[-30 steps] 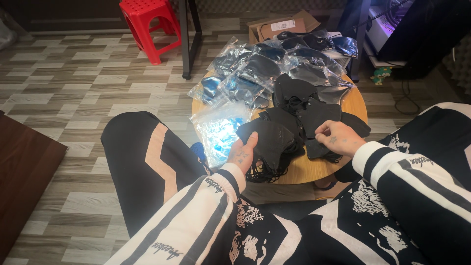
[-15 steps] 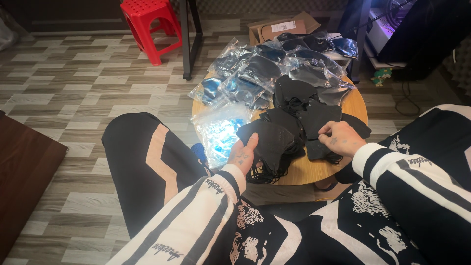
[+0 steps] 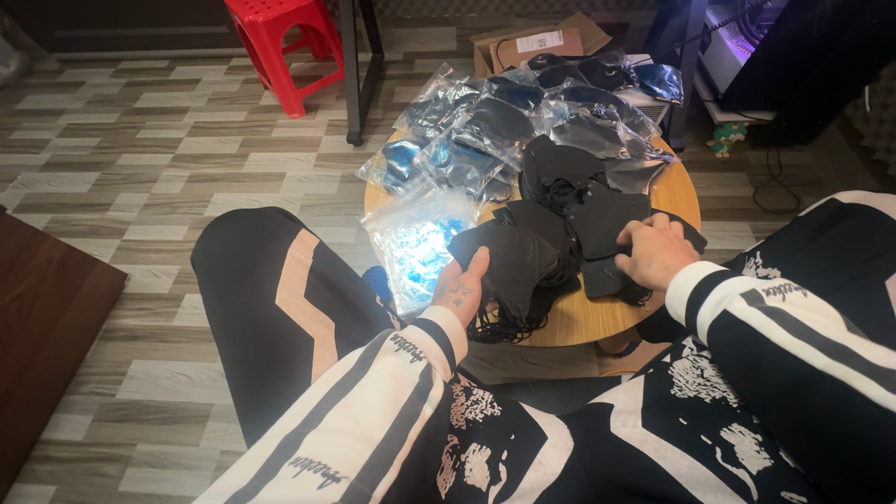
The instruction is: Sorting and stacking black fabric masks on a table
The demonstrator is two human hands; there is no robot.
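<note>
the left hand [image 3: 460, 291] lies against a stack of black masks [image 3: 511, 271], and its fingertips are hidden behind the cloth, so the grip cannot be judged. the right hand [image 3: 655, 252] rests on another black mask [image 3: 607, 219]; its fingers curl under (thumb out of sight), and whether they pinch anything is unclear. much of the round wooden surface [image 3: 597, 317] is buried under masks and clear bags [image 3: 485, 131]. the red stool [image 3: 280, 42] and the cardboard box [image 3: 537, 42] are cut off by the top edge. the bags' contents blur behind glare.
</note>
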